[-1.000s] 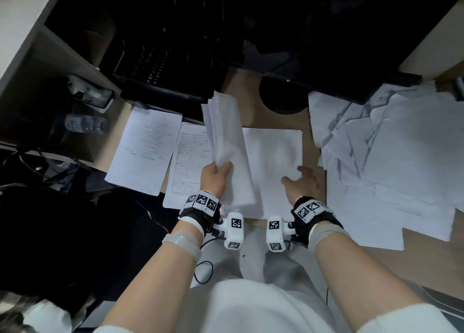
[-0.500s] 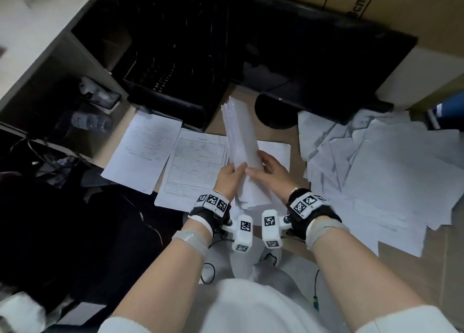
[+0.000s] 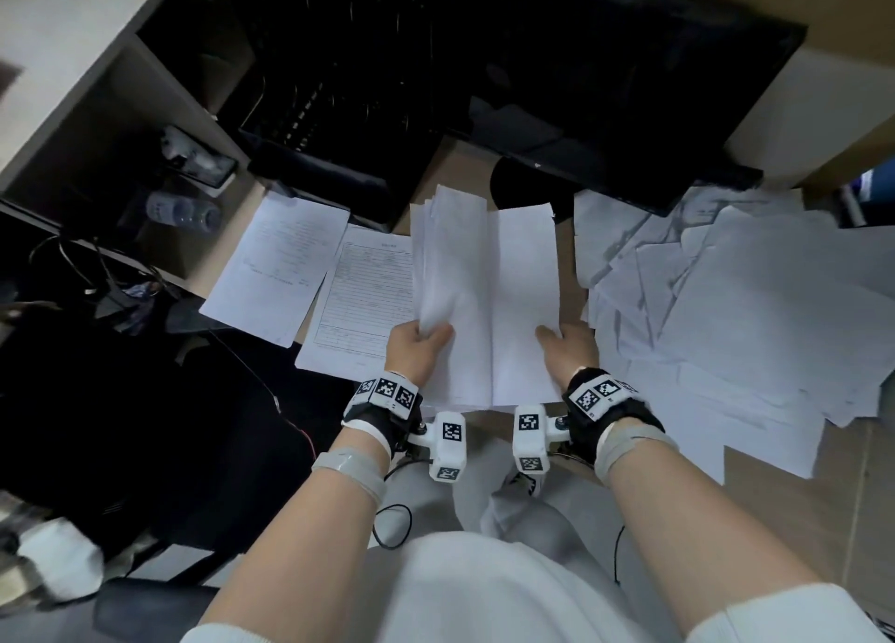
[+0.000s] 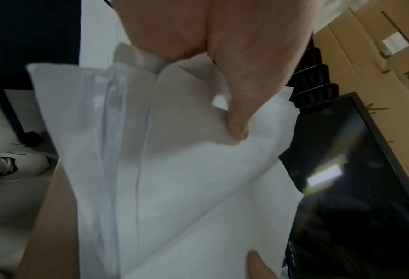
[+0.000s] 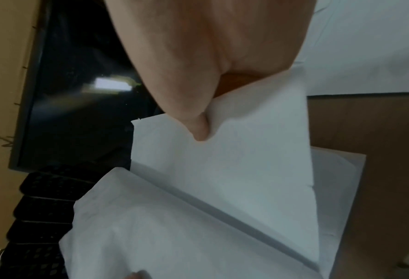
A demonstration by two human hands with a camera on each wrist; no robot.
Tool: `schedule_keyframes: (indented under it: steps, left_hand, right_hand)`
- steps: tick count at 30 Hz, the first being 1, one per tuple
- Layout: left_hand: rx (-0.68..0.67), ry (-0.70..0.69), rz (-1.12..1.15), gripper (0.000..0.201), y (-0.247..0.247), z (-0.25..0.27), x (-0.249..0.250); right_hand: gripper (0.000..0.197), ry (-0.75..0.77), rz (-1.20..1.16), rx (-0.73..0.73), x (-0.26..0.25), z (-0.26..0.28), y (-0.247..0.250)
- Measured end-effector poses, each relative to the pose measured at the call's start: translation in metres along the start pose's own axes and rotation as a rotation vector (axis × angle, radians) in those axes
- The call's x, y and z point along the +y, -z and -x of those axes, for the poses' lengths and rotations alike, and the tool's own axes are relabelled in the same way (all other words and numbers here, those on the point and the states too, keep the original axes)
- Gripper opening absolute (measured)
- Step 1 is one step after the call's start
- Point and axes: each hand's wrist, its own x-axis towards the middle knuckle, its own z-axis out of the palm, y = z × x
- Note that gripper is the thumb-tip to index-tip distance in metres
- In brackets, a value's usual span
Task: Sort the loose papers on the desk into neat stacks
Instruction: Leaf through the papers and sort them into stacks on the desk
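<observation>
- My left hand (image 3: 417,352) grips a bundle of papers (image 3: 448,274) at its near edge, thumb on top and fingers curled under, so the sheets stand tilted above the middle of the desk (image 3: 794,507).
- My right hand (image 3: 571,349) pinches one single sheet (image 3: 525,298) by its near right corner, thumb pressed on top; it touches the bundle along its left edge and spreads to the right.
- In the right wrist view another sheet lies flat on the desk under the one I hold.
- Just left of the bundle a printed form (image 3: 361,298) lies flat, and left of that a second printed page (image 3: 283,264), its near corner over the desk edge.
- To the right a loose heap of papers (image 3: 726,313) sprawls, overlapping at many angles.
- On the far side stand a dark monitor (image 3: 605,85) on its round foot and, to its left, a black mesh tray (image 3: 334,109).
- At the far left a shelf (image 3: 116,124) holds a small bottle (image 3: 181,209).
</observation>
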Motion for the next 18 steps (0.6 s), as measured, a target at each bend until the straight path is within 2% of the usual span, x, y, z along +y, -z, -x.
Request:
schedule_keyframes:
  steps: [3, 6, 10, 14, 16, 18]
  left_hand:
    - [0.047, -0.004, 0.000, 0.015, 0.007, -0.003, -0.006]
    - [0.101, -0.011, 0.015, 0.018, 0.015, -0.008, -0.011]
    - [0.194, -0.009, -0.011, 0.039, 0.035, -0.026, -0.021]
    - [0.185, -0.010, -0.039, 0.023, 0.056, -0.046, -0.028]
    - [0.158, -0.010, -0.050, 0.019, 0.062, -0.053, -0.030]
    - [0.124, -0.002, -0.056, 0.019, 0.063, -0.059, -0.030]
  right_hand:
    - [0.038, -0.063, 0.042, 0.083, 0.006, -0.001, -0.002]
    - [0.027, -0.133, 0.098, 0.083, 0.011, -0.005, -0.013]
    - [0.041, -0.261, 0.204, 0.103, 0.012, -0.010, -0.033]
    - [0.039, -0.360, 0.244, 0.042, 0.021, -0.021, -0.050]
    - [0.045, -0.391, 0.177, 0.014, 0.020, -0.024, -0.059]
    - [0.052, -0.422, 0.080, 0.077, 0.013, -0.025, -0.065]
